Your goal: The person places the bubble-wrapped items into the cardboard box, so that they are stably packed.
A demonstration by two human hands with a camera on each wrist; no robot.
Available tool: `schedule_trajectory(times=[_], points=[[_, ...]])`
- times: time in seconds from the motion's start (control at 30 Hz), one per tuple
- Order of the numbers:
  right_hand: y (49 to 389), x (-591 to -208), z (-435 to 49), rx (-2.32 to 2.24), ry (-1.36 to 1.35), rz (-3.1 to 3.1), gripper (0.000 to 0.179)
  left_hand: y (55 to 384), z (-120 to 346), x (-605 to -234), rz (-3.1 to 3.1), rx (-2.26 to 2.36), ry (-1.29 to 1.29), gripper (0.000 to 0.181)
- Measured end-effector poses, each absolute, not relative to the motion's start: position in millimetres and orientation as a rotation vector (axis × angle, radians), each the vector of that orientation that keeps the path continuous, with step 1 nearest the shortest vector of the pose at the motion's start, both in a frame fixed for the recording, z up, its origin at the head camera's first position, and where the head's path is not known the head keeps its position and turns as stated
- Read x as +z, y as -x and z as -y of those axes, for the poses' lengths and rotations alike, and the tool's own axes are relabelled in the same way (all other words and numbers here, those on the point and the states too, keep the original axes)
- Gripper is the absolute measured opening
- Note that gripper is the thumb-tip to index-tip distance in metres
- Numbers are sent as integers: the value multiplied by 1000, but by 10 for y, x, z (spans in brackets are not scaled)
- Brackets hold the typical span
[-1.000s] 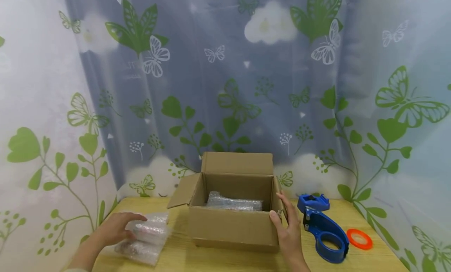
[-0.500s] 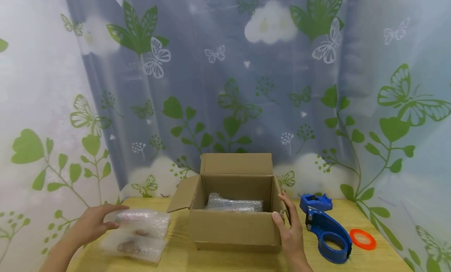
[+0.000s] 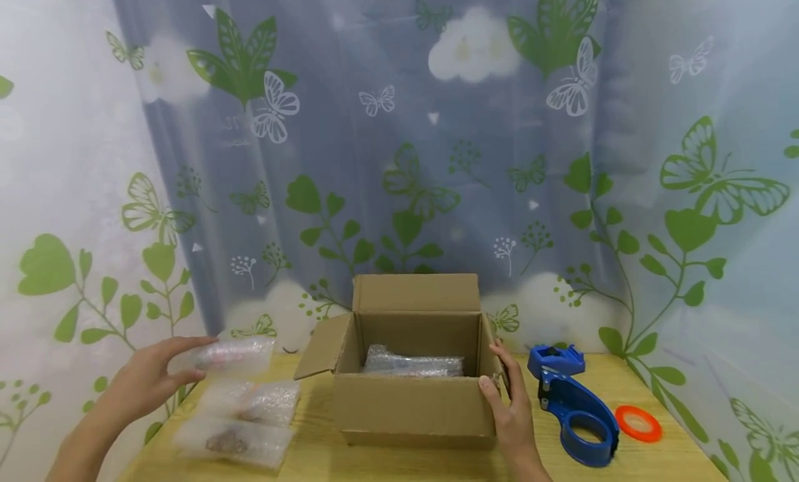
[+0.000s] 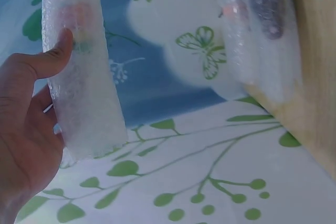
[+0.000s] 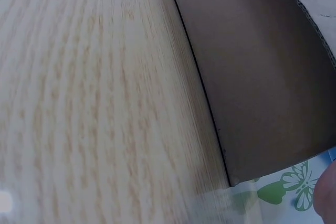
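My left hand (image 3: pixel 146 374) grips a bubble-wrapped package (image 4: pixel 84 93), thumb on its near face and fingers behind; something reddish shows through the wrap. It is raised above the left part of the table. Below it lie two more bubble-wrapped packages, one (image 3: pixel 265 402) behind the other (image 3: pixel 234 442), which has a dark brown item inside. My right hand (image 3: pixel 514 412) holds the right side of an open cardboard box (image 3: pixel 415 406), thumb at the front corner and fingers along the side flap. Inside the box rests a bubble-wrapped package (image 3: pixel 412 364).
Right of the box lie a blue tape dispenser (image 3: pixel 587 426), a smaller blue dispenser (image 3: pixel 555 359) behind it, and an orange ring-shaped roll (image 3: pixel 638 424). The box's left flap (image 3: pixel 324 343) sticks outward and its back flap (image 3: pixel 416 292) stands up. A patterned curtain (image 3: pixel 399 156) hangs behind.
My left hand has taken hold of one wrapped package and lifted it up and back, away from the other two. My right hand has stayed on the box.
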State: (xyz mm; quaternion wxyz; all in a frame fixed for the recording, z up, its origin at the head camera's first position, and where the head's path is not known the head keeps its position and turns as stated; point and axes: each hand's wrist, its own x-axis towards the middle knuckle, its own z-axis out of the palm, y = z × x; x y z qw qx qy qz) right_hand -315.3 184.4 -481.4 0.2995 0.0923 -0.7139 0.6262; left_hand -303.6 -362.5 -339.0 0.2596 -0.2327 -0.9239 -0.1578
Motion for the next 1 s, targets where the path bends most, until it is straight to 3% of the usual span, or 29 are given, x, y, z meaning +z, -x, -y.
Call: schedule_trajectory(times=[0.23,0.47,1.0], points=[[3158,-4812,-1851,1670,-248,1893,51,2985,3307,-3220,2504,-473,618,51],[3161,-4800,-1847,1679,-263,1889,52,3033,3003,-3214,2370,-334,705,51],[3157,-4822,-1852,1700,-244,1896,51,3080,2391,-3158,2380,-517,766,54]])
